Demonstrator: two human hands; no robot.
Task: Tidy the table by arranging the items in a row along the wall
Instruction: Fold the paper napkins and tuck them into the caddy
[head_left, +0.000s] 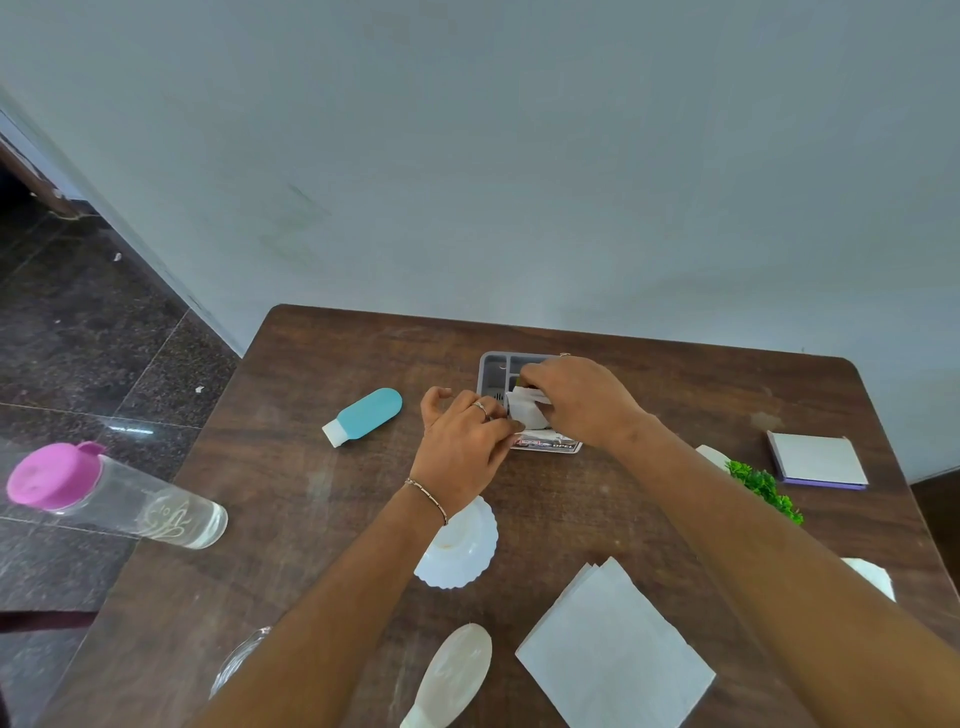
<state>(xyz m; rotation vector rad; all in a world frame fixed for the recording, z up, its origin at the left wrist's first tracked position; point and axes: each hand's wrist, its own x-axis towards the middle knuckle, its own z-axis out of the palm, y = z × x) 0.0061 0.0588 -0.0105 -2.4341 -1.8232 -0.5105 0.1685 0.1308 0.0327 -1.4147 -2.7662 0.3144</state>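
Tray (491, 370) by wall (519, 156), right hand (582, 402) gripping block (525, 413)

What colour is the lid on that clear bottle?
Magenta pink, seen in the head view: the lid on the clear bottle.

Both forearms are bare from the frame's edge to the wrist. The left hand (462, 447) wears a slim pale-metal ring (480, 408) on one finger, and a thin chain bracelet (427, 499) of gold and dark links lies round its wrist.
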